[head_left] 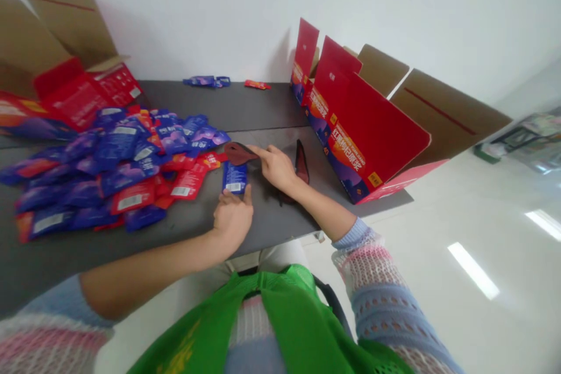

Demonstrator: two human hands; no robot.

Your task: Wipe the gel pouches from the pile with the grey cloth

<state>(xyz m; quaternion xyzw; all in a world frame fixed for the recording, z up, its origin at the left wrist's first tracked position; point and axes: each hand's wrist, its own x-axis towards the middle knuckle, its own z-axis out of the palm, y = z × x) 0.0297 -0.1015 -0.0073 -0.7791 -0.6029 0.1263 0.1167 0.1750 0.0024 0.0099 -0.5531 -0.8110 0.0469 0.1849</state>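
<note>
Hands [233, 219] touch a blue packet [235, 177] and maroon piece [239, 154].

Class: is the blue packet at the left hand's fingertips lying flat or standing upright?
Flat: the blue packet lies on the table, broad face and white label turned up, by the left hand.

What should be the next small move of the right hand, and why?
Probably the right hand should lift the dark red item slightly away, since it appears to overlap the top of the blue packet that the left hand touches.
</note>
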